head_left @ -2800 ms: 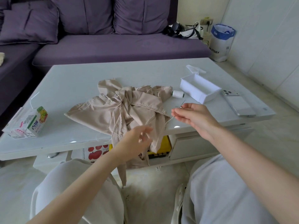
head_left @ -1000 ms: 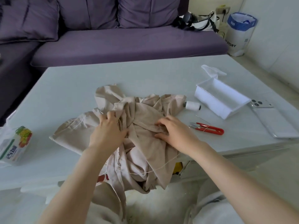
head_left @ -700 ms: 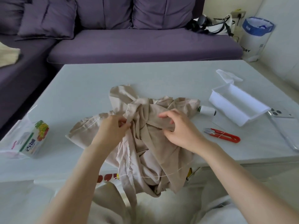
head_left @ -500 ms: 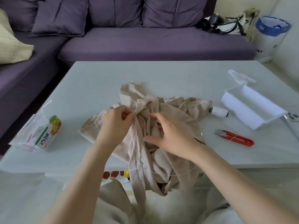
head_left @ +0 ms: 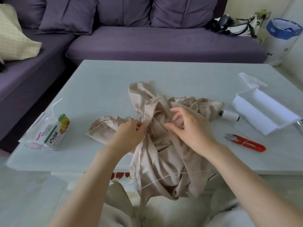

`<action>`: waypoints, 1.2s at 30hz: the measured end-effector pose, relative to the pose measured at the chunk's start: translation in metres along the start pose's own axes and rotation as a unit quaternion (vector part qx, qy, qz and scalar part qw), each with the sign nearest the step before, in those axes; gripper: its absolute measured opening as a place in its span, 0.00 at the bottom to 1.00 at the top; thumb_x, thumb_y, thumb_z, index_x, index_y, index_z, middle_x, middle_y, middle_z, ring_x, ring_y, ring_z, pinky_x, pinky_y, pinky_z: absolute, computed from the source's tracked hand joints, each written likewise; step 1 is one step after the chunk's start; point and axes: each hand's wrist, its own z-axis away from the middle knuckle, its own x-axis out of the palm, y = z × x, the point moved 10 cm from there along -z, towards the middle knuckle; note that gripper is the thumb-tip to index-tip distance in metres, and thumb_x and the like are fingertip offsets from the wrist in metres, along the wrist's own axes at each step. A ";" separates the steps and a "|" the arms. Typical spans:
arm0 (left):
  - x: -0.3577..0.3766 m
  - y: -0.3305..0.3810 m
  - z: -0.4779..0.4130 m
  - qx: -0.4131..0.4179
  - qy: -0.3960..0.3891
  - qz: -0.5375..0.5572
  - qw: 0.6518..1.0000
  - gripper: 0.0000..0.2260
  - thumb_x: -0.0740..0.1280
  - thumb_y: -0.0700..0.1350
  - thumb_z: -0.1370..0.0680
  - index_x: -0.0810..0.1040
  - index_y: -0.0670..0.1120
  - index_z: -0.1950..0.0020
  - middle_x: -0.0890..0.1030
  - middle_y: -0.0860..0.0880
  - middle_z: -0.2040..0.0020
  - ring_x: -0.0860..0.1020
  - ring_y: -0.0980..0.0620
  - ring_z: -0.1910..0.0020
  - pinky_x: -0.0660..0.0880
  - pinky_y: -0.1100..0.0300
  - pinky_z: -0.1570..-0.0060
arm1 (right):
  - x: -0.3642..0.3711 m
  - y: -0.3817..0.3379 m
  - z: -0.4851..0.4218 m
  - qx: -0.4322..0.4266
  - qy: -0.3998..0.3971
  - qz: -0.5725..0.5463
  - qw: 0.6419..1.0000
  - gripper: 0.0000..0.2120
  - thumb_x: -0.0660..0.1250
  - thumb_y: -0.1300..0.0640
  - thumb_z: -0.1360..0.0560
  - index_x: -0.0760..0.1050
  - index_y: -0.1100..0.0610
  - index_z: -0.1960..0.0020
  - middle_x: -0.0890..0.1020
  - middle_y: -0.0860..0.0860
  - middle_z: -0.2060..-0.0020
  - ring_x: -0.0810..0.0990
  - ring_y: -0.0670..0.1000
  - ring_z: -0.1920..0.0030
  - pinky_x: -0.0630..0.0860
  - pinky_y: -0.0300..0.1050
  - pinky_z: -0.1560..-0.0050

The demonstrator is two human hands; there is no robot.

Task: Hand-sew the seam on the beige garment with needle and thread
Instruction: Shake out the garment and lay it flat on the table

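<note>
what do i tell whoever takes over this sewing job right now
Left hand pinches a fold of the beige garment, which lies bunched at the table edge, part hanging off.
Right hand is open over the cloth, fingers loosely curled.
Thread trails across the hanging part.
Spool and red snips lie to the right.
Needle not visible, and no stitches can be made out.
To do: find the seam and sew it.
</note>
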 end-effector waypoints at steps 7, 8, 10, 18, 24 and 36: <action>-0.007 0.031 0.014 0.050 0.049 0.045 0.997 0.12 0.53 0.39 0.20 0.76 0.39 0.51 0.78 0.47 0.60 0.76 0.44 0.58 0.72 0.54 0.56 | -0.008 0.059 0.032 0.156 -0.147 0.179 0.960 0.32 0.65 0.39 0.27 0.59 0.51 0.28 0.67 0.53 0.35 0.76 0.56 0.42 0.69 0.44 0.54; 0.009 0.037 0.017 0.055 -0.009 0.024 0.998 0.12 0.53 0.43 0.18 0.74 0.39 0.50 0.78 0.46 0.56 0.77 0.43 0.54 0.74 0.52 0.53 | -0.005 0.065 0.035 0.172 -0.162 0.171 0.956 0.32 0.65 0.39 0.27 0.60 0.51 0.28 0.67 0.53 0.35 0.75 0.57 0.41 0.70 0.45 0.53; 0.032 0.041 0.024 0.048 -0.090 -0.004 0.995 0.17 0.55 0.55 0.18 0.73 0.42 0.45 0.78 0.47 0.50 0.76 0.47 0.51 0.74 0.55 0.51 | -0.003 0.071 0.034 0.174 -0.156 0.138 0.962 0.27 0.67 0.42 0.27 0.66 0.52 0.32 0.72 0.51 0.41 0.76 0.55 0.44 0.70 0.44 0.53; 0.058 0.046 -0.004 0.069 -0.103 -0.043 0.991 0.33 0.64 0.63 0.26 0.60 0.50 0.26 0.69 0.50 0.32 0.66 0.49 0.32 0.65 0.55 0.36 | -0.020 0.081 0.011 0.123 0.019 0.059 0.991 0.05 0.61 0.60 0.22 0.72 0.60 0.56 0.75 0.51 0.67 0.74 0.53 0.64 0.62 0.42 0.69; 0.041 0.040 -0.040 0.083 0.016 -0.117 0.990 0.33 0.67 0.52 0.25 0.58 0.45 0.25 0.64 0.46 0.28 0.59 0.46 0.28 0.52 0.55 0.27 | -0.057 0.098 0.009 0.163 0.141 0.005 0.976 0.09 0.56 0.69 0.23 0.70 0.64 0.45 0.77 0.58 0.58 0.75 0.58 0.57 0.62 0.43 0.62; -0.004 0.011 -0.027 -0.009 0.079 -0.123 0.989 0.17 0.58 0.52 0.20 0.68 0.47 0.35 0.69 0.44 0.47 0.69 0.39 0.39 0.68 0.48 0.41 | -0.044 0.029 0.002 -0.006 0.119 0.049 0.992 0.14 0.66 0.66 0.27 0.72 0.63 0.42 0.75 0.57 0.47 0.75 0.57 0.48 0.72 0.44 0.51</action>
